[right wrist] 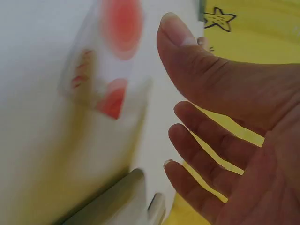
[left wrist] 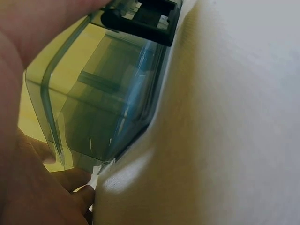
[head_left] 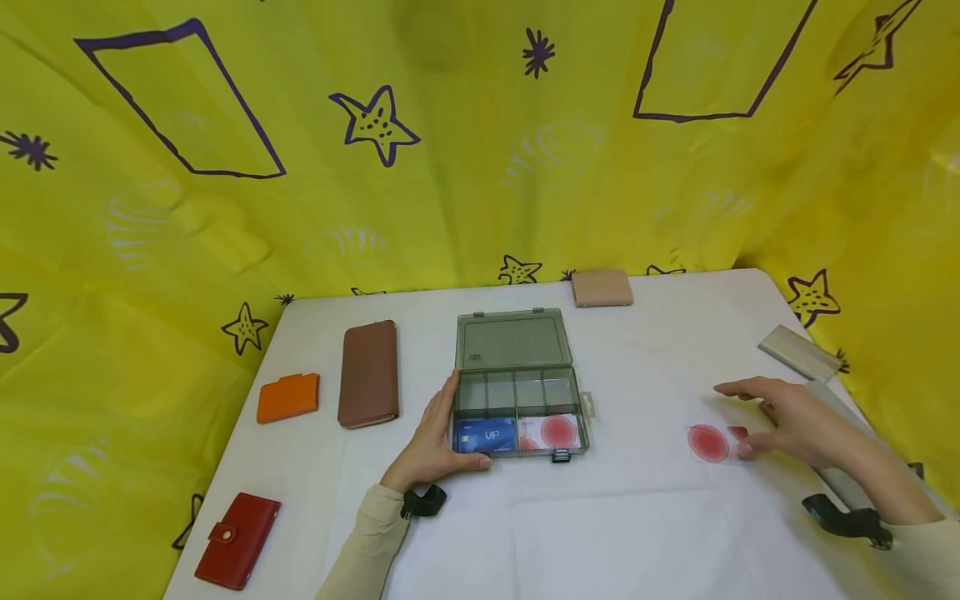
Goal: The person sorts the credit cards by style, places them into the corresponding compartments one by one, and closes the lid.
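Note:
A translucent grey-green compartment box point(head_left: 516, 387) lies on the table with its lid point(head_left: 514, 340) folded back. In its front compartments sit a blue VIP card point(head_left: 486, 435) and a white card with a red circle point(head_left: 550, 432); the back ones hold nothing visible. My left hand point(head_left: 431, 437) holds the box's front left corner, thumb along the front and fingers along the left side. To the right lies a clear card with red circles point(head_left: 708, 443). My right hand point(head_left: 798, 421) hovers over its right end, thumb and fingers spread; the right wrist view shows nothing between them.
At left lie an orange card holder point(head_left: 288, 398), a long brown wallet point(head_left: 368, 375) and a red snap wallet point(head_left: 238, 542). A tan wallet point(head_left: 602, 288) is at the back edge. A beige wallet point(head_left: 799, 352) and a grey flat item point(head_left: 843, 487) lie at right.

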